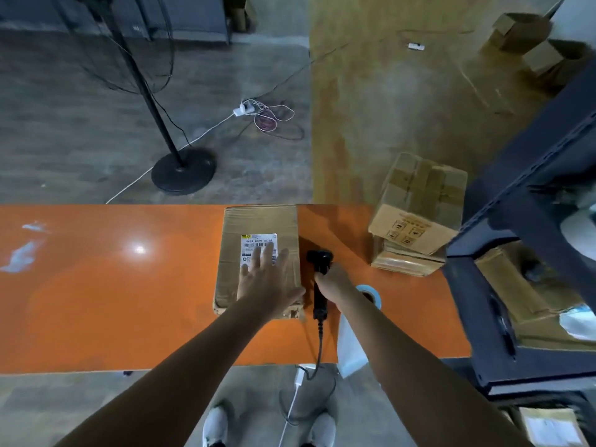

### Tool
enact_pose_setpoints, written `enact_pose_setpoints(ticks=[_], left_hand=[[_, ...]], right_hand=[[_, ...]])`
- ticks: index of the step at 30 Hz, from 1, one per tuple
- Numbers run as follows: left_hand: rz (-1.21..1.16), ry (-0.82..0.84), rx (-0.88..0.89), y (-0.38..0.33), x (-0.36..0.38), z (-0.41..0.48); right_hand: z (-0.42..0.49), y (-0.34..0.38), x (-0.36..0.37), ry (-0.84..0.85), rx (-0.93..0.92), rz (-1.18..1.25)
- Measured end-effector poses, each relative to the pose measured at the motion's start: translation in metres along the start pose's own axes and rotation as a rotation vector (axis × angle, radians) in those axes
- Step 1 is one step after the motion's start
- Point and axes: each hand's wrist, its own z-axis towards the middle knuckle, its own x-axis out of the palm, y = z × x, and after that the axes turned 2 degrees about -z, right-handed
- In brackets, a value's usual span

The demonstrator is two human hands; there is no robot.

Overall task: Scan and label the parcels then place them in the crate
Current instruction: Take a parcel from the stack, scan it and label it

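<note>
Your left hand (267, 279) lies flat, fingers straight, over the label (254, 241) on the parcel (258, 221) on the table (113, 285) while your right hand (332, 280) grips the scanner (319, 257) beside it, so this looks like scanning; next, uncover that label and aim.

two forearms show, the left forearm (180, 375) and the right forearm (403, 350), both bare from the lower edge up to the wrists. the left hand (267, 280) and the right hand (332, 282) are bare as well. on the feet are pale grey-white sport shoes, the left shoe (214, 425) and the right shoe (323, 427), with rounded toes and dark openings.
</note>
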Motion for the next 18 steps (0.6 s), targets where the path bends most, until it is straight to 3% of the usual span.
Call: enact_pose_setpoints(ticks=[5, 10, 18], left_hand=[[0.031, -0.018, 0.044, -0.024, 0.002, 0.008], [0.026, -0.022, 0.076, -0.041, 0.009, 0.013], [-0.007, -0.015, 0.096, -0.045, 0.011, 0.005]], right_hand=[[-0.017, -0.008, -0.017, -0.093, -0.120, -0.113], [-0.027, -0.038, -0.027, -0.208, -0.043, -0.442], [-0.031, -0.057, -0.016, -0.288, -0.030, -0.648]])
